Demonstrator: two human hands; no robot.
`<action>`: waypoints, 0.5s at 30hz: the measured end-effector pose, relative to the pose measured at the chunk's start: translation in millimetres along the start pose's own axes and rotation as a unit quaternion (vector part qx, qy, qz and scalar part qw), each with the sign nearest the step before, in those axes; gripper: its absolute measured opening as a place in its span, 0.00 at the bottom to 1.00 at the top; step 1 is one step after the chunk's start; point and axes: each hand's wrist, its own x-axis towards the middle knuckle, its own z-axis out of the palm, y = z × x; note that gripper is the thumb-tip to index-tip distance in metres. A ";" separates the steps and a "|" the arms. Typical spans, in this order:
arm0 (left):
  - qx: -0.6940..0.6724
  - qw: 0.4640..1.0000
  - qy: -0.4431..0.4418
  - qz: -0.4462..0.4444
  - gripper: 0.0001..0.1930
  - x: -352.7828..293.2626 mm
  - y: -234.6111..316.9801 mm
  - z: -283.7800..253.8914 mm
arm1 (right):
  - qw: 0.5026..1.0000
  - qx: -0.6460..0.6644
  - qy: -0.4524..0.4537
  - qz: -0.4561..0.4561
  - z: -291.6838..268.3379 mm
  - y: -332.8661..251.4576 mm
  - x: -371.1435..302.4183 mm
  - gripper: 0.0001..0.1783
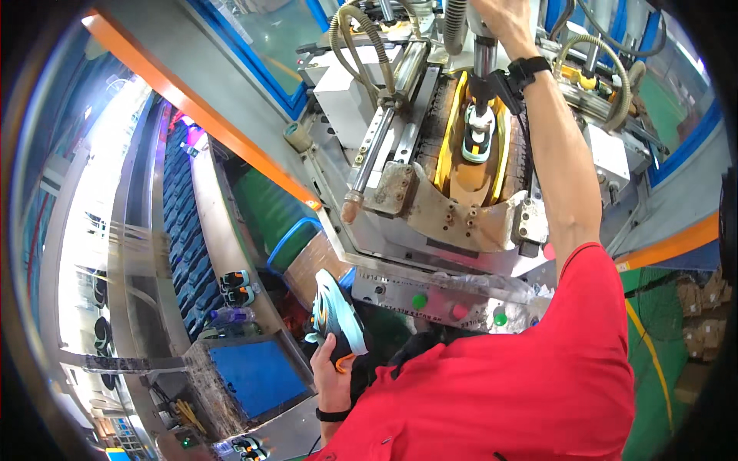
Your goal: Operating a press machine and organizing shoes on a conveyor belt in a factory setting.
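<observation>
My left hand [332,382] is closed around a sneaker [338,315] with a light blue and white sole and black and orange parts, held upright to the left of my body. A second shoe [478,137], white and black with pale green, sits under the dark metal column [484,61] of a press, between yellow pads [446,127]. At the upper edge my right hand [503,17] is up beside the top of that column. Its fingers are cut off by the picture's edge.
Green and red buttons [419,301] line the press's front panel. On the left runs a conveyor [184,230], with a pair of shoes [237,288] on its edge and a blue panel [257,376] at its near end. Hoses [361,38] arch over the press. Brown boxes [703,307] stand at right.
</observation>
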 end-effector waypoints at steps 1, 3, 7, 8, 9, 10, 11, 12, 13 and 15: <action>0.005 1.000 0.011 0.007 0.13 -0.4 -2.3 2.5 | 0.998 0.016 -0.022 0.062 -5.0 -6.5 -1.6 0.16; -0.002 1.000 0.023 0.013 0.12 2.3 -6.4 3.4 | 0.998 0.043 -0.036 0.038 -6.7 -2.5 -1.3 0.16; -0.012 0.997 0.060 0.038 0.11 -6.5 -11.4 5.1 | 0.996 0.078 -0.021 -0.034 1.9 -1.5 -5.9 0.17; -0.014 0.996 0.070 0.048 0.11 -9.3 -11.9 0.4 | 0.994 0.090 -0.012 -0.053 12.8 3.9 -6.8 0.17; -0.014 0.997 0.060 0.040 0.11 -12.5 -12.5 -3.8 | 0.991 0.108 -0.077 -0.007 16.8 75.1 11.1 0.18; -0.027 0.997 0.062 0.047 0.11 -15.0 -15.4 -6.4 | 0.983 0.114 -0.138 0.040 15.5 142.5 31.7 0.19; -0.033 0.995 0.079 0.046 0.12 -30.6 -15.6 -20.8 | 0.977 -0.023 -0.182 0.106 39.4 98.8 5.7 0.17; -0.040 0.995 0.081 0.045 0.12 -44.3 -15.9 -27.9 | 0.949 -0.171 -0.218 0.147 33.9 48.1 -3.7 0.17; -0.035 0.995 0.075 0.055 0.13 -44.2 -21.4 -12.3 | 0.978 0.029 -0.207 -0.018 -6.7 149.0 37.7 0.11; 0.019 0.992 0.091 0.085 0.12 -58.0 -35.5 -23.9 | 0.955 -0.087 -0.279 -0.045 -17.9 178.1 57.7 0.11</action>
